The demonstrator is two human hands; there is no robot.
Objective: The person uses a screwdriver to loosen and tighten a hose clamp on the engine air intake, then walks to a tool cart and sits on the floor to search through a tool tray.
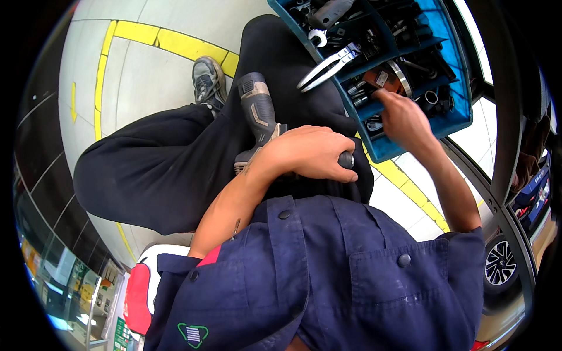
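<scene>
Hands (316,153) on drill (259,120), blue tray (451,70).

Just one view here, a head-worn fisheye looking almost straight down the person's own front; the navy work shirt (328,275) fills the bottom of the picture, super close to the lens; black-trousered legs and a shoe (208,79) stretch up toward the top over the grey floor (146,76) with yellow lines; the blue tool tray (451,70) sits upper right, within arm's reach; edges bend hard, corners go black; a car wheel (499,263) peeks in at the right rim.
</scene>
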